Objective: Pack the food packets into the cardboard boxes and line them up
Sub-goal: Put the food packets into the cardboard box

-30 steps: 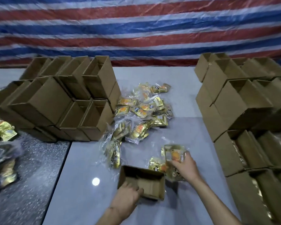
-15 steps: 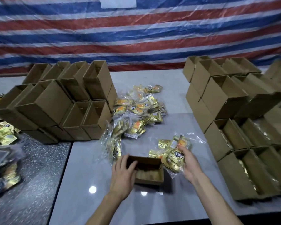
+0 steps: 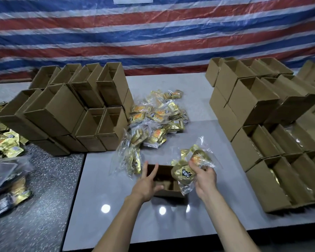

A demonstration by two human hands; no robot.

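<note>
An open cardboard box [image 3: 166, 191] lies on the grey table [image 3: 116, 224] in front of me. My left hand [image 3: 147, 184] rests on the box's left wall, fingers spread and straight. My right hand [image 3: 205, 176] grips a clear bag of gold food packets [image 3: 186, 171] and holds it over the box's right end. A loose pile of gold and orange food packets [image 3: 156, 120] lies on the table behind the box. One more clear bag of packets [image 3: 133, 160] lies just left of the box.
Stacked empty cardboard boxes [image 3: 76, 110] stand at the back left. Rows of boxes [image 3: 273, 142] fill the right side, the nearest ones showing gold packets inside. More packets [image 3: 4, 142] lie on a dark speckled table [image 3: 35, 206] at left. A striped tarp hangs behind.
My right hand has lifted the bag of packets off the table and brought it over the box's right end. My left hand has stayed at the box's left wall.
</note>
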